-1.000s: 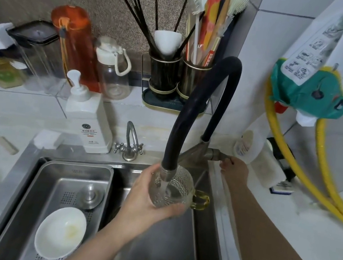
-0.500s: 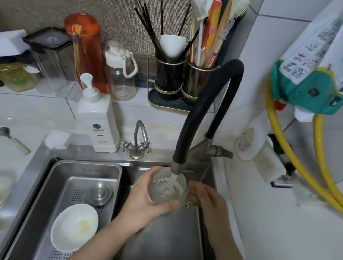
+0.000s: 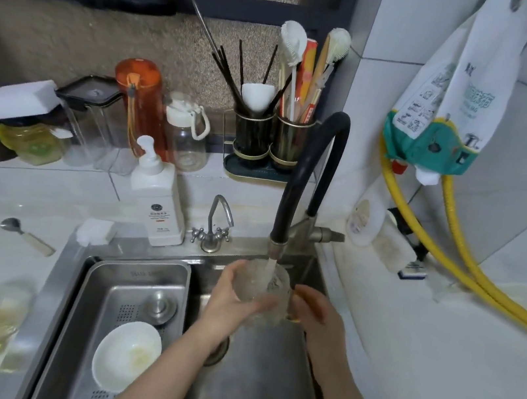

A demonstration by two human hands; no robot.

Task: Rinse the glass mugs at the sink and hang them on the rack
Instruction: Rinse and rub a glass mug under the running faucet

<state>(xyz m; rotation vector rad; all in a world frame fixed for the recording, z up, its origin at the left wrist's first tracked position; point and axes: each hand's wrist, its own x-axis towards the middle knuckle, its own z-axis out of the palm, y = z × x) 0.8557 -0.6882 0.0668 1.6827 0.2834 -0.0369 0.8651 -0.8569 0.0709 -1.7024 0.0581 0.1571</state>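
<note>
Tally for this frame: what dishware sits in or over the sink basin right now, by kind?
Glass mug, held by left hand and right hand under the black faucet stream: 1
White bowl, in the steel drain tray: 1
Total: 2

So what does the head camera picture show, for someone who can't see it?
Two hands, left hand and right hand, hold a glass mug under water running from a black faucet over a steel sink.
</note>
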